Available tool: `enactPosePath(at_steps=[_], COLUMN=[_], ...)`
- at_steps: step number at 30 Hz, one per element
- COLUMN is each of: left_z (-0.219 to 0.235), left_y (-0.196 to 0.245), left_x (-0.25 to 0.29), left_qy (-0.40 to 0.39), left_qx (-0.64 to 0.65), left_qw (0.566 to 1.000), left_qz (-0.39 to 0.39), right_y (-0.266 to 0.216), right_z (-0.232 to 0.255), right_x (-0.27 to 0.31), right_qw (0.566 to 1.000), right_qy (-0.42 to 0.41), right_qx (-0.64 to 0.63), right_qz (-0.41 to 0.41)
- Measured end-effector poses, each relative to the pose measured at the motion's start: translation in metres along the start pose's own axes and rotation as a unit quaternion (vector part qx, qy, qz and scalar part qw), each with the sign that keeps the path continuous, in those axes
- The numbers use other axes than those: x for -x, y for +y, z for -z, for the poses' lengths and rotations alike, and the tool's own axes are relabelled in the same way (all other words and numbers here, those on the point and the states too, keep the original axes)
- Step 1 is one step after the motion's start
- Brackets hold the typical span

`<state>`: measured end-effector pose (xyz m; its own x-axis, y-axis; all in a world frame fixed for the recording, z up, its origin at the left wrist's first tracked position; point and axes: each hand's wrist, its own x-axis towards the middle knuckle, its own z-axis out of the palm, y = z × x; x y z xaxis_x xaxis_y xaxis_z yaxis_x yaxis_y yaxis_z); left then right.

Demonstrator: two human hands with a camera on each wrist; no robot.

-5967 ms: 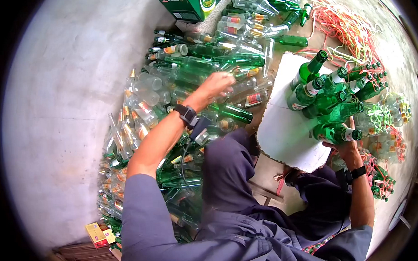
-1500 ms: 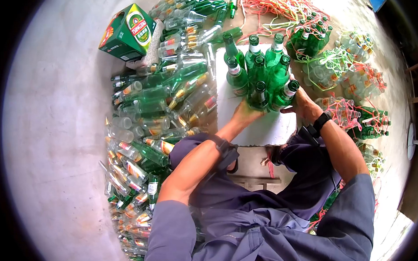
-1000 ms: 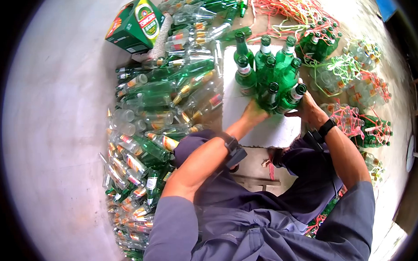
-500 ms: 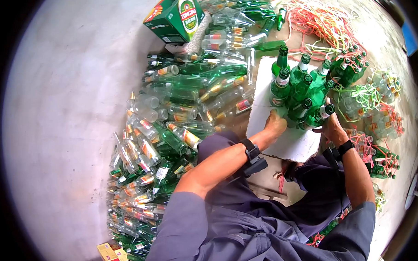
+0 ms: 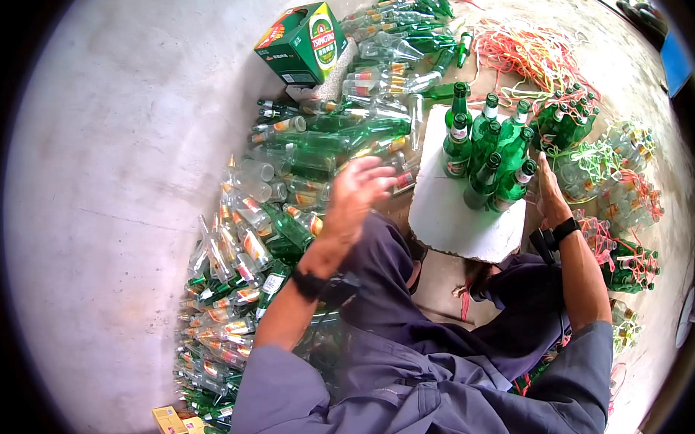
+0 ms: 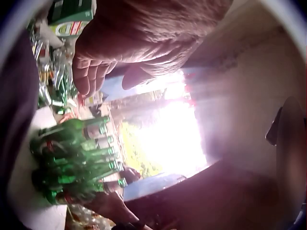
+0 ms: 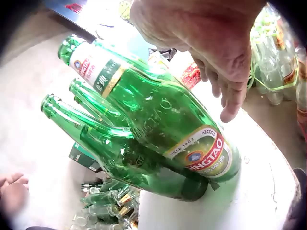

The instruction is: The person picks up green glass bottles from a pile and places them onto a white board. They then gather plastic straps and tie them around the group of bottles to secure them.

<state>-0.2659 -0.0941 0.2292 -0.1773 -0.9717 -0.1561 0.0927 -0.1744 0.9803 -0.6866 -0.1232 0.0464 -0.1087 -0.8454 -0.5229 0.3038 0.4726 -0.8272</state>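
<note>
Several green beer bottles (image 5: 482, 183) stand upright in a tight cluster on a white board (image 5: 447, 225) in front of the person's knees. My left hand (image 5: 353, 205) is in the air left of the board, fingers spread and holding nothing, with the heap of loose bottles (image 5: 307, 149) behind it in the head view. On the cluster's right side is my right hand (image 5: 549, 191), its fingers straight. The right wrist view shows those fingers (image 7: 232, 103) close alongside a Tsingtao-labelled bottle (image 7: 192, 129), not curled round it.
Red and yellow plastic cord (image 5: 525, 50) lies tangled beyond the board. Tied bundles of green bottles (image 5: 562, 125) and clear bottles (image 5: 630, 196) line the right side. A green Tsingtao carton (image 5: 299, 46) stands at the far left, near the pale wall (image 5: 117, 187).
Six seconds ago the bottles stood looser. Both hands later held the cluster's near end. My left hand has since let go and swung left; my right hand's fingers have straightened.
</note>
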Motion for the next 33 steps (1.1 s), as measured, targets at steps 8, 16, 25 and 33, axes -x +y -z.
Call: enactPosePath(at_steps=[8,16,25,33], left_z=[0.086,0.083,0.106,0.128], left_y=[-0.041,-0.126,-0.187,-0.228], left_x=[0.105,0.185,0.181,0.203], left_qy=[0.129,0.189,0.146,0.121], left_qx=[-0.020,-0.098,-0.030,0.075], left_qw=[0.991,0.970,0.977,0.976], left_qz=[0.025,0.117,0.153,0.162], right_y=[-0.017,-0.032,-0.030,-0.042], right_z=[-0.006,-0.005,-0.005,0.007], right_x=[0.017,0.041,0.026,0.047], right_qw=[0.994,0.993,0.993,0.991], right_qy=[0.100,0.028,0.072,0.094], right_qx=[0.008,0.038,0.053,0.036], right_qz=[0.034,0.109,0.077,0.093])
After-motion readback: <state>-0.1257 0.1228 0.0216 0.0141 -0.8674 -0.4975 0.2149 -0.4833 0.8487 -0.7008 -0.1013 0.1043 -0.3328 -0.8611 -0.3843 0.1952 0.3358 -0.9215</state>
